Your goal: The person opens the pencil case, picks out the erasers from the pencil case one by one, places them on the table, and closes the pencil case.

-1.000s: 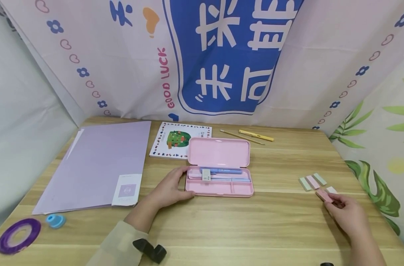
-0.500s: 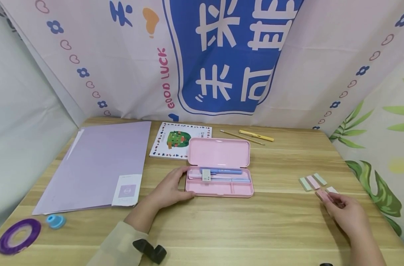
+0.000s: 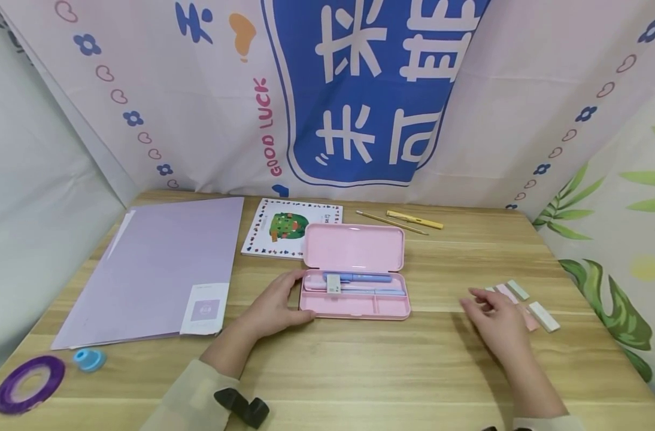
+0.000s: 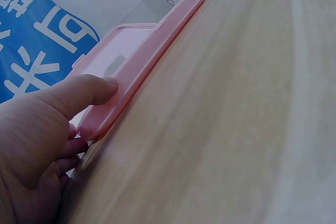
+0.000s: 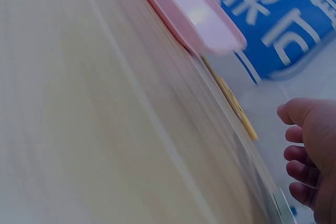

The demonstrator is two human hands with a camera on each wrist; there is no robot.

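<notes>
An open pink pencil case (image 3: 338,304) lies mid-table with its lid raised. Inside are several blue and lilac pens (image 3: 373,292) and a small pale eraser (image 3: 333,284). My left hand (image 3: 276,306) holds the case's left end; in the left wrist view the thumb (image 4: 97,88) presses the front wall while the fingers lie at the corner. To the right, my right hand (image 3: 500,326) hovers with loosely bent fingers and nothing visible in them. Behind it several small eraser-like blocks lie on the table: a pink one (image 3: 530,318), partly covered, a whitish one (image 3: 544,316) and a green one (image 3: 518,290).
A lilac folder (image 3: 171,257) covers the left side, near a purple ring (image 3: 30,385) and a blue stopper-like piece (image 3: 89,359). Behind the case lie a booklet (image 3: 263,233), a pencil (image 3: 384,220) and a yellow pen (image 3: 415,219). A printed curtain (image 3: 209,120) hangs at the back.
My right hand has let go of the pink block, which stays on the table, and has moved left towards the case. My left hand keeps its place on the case.
</notes>
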